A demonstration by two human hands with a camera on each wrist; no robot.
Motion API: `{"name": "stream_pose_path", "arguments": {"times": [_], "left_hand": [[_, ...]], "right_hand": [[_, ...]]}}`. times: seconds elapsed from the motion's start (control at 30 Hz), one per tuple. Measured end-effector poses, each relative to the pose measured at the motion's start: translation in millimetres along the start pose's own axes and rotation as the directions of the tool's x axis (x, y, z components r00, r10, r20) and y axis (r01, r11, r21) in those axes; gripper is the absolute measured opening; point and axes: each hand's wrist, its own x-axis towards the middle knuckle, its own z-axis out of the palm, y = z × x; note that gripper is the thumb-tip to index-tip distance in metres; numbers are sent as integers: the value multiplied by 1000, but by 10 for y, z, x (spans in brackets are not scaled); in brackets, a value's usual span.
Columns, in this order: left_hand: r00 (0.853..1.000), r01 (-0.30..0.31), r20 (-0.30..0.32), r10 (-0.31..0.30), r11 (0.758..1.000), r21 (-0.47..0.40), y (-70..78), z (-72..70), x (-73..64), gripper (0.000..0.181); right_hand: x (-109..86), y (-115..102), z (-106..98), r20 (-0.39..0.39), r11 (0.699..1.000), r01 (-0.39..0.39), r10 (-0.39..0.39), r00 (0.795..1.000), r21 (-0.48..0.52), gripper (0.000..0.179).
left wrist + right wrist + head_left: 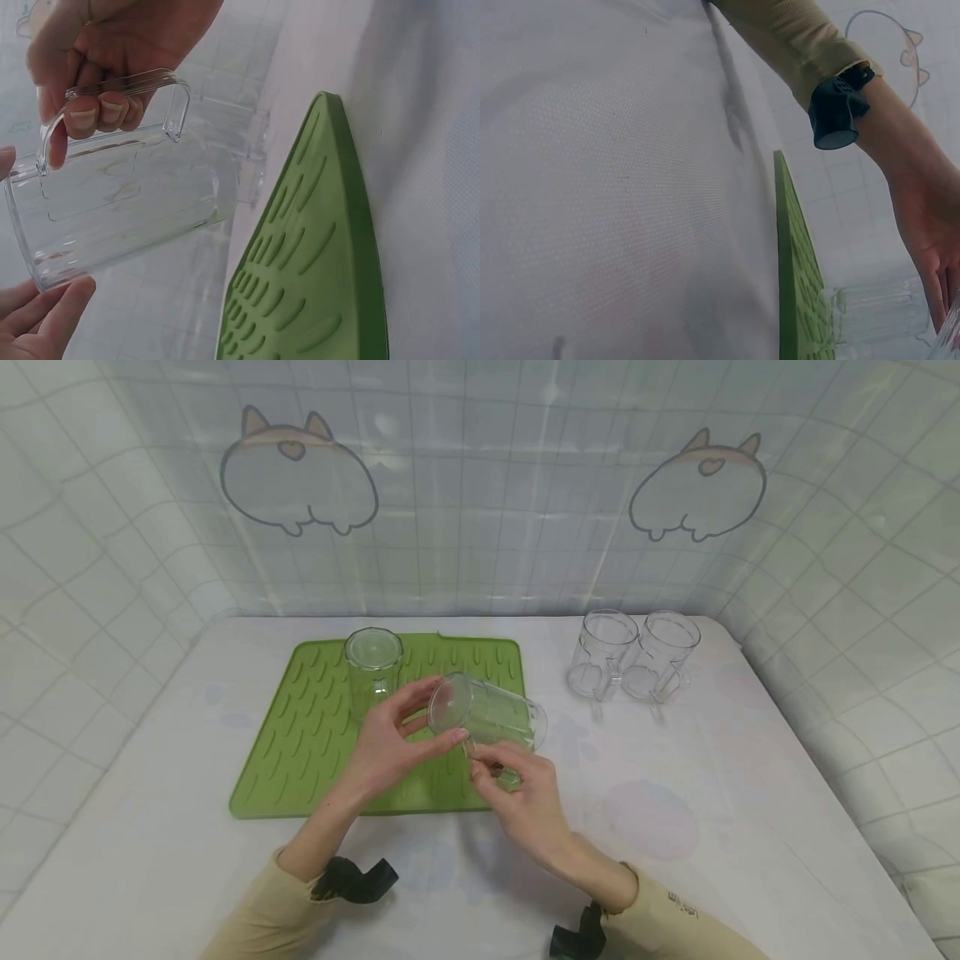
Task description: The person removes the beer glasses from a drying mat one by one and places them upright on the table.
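Both hands hold a clear glass mug (497, 712) tilted on its side above the green ribbed mat. My left hand (384, 745) grips its left end, thumb on the near side and fingers on the far side. The right hand (528, 789) has its fingers curled through and round the mug's handle (124, 81), as the left wrist view shows. A second clear mug (373, 653) stands upright-walled on the mat (300, 752), behind the left hand and partly hidden by it. The right wrist view catches only a corner of the held mug.
Two more clear mugs, one (603, 647) close beside the other (663, 652), stand at the back right of the white-covered table (720, 827). A tiled-pattern wall (502, 527) rises behind, with similar sides left and right.
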Motion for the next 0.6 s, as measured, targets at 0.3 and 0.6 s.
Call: {"name": "stream_pose_path", "arguments": {"times": [0.3, 0.6], "left_hand": [[999, 33, -2, -33, 999, 41, 1, -1, 0, 75], [999, 50, -16, -49, 996, 73, -24, 0, 2, 72]], "right_hand": [[-3, 28, 12, 23, 997, 47, -46, 999, -56, 20], [-12, 0, 18, 37, 997, 20, -17, 999, -81, 21]]}}
